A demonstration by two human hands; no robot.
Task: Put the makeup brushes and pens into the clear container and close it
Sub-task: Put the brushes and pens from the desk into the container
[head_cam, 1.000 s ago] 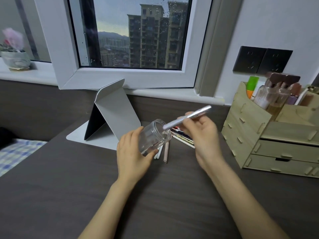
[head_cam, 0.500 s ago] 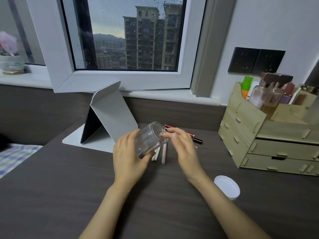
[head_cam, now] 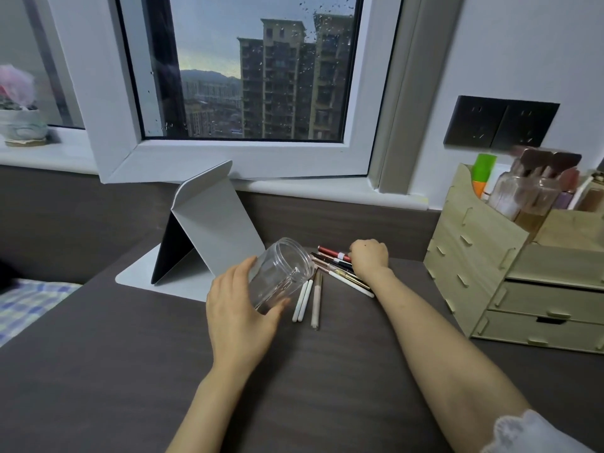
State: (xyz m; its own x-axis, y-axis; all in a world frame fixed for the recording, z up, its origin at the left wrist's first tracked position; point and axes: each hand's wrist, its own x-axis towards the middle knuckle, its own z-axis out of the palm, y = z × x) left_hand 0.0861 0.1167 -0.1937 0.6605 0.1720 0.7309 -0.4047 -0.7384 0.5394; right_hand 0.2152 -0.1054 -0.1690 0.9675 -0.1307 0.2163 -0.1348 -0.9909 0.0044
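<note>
My left hand (head_cam: 240, 317) grips the clear container (head_cam: 280, 274) at frame centre, fingers (head_cam: 244, 269) wrapped around its wall and thumb against its lower side. The container is tilted, its open mouth facing up and to the right, and no lid is on it. Nothing shows inside it.

My right hand (head_cam: 370, 258) rests, curled, on the pile of makeup brushes and pens (head_cam: 336, 268) just right of the container mouth. Its fingers are folded under toward the pile; I cannot tell whether they are clamped on an item. A red pen (head_cam: 330, 251) lies at the far edge of the pile, touching the hand.

Three pale brush handles (head_cam: 309, 299) lie side by side on the dark surface (head_cam: 130, 371), just below the container mouth.

A folded grey stand (head_cam: 212, 223) stands left of the container. A wooden drawer organiser (head_cam: 510, 273) occupies the right of the frame, holding bottles.
</note>
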